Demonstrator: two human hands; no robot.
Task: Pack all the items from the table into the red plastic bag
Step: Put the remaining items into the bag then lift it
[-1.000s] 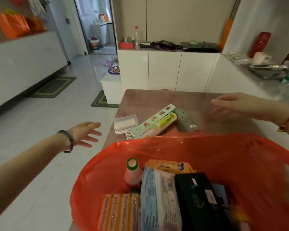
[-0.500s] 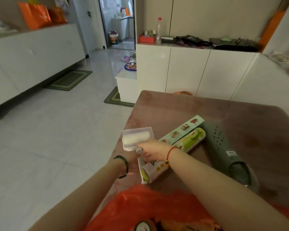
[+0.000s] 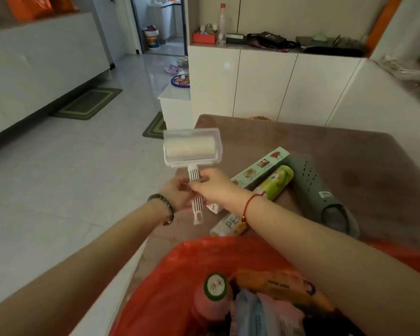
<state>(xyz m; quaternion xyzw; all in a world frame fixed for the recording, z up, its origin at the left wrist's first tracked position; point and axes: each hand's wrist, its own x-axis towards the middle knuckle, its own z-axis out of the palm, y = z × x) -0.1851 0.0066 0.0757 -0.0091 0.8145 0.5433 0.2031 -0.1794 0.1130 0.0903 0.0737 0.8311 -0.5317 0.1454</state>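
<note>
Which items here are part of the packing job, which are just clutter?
Job: white lint roller held by both hands (left hand, right hand); green long box; yellow-green roll; grey slipper; red plastic bag.

Clutter: clear plastic bottle; green floor mat.

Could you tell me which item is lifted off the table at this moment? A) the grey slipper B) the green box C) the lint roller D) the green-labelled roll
C: both the left hand and right hand grip the handle of the lint roller, raised above the table, while the other three lie on it.
</note>
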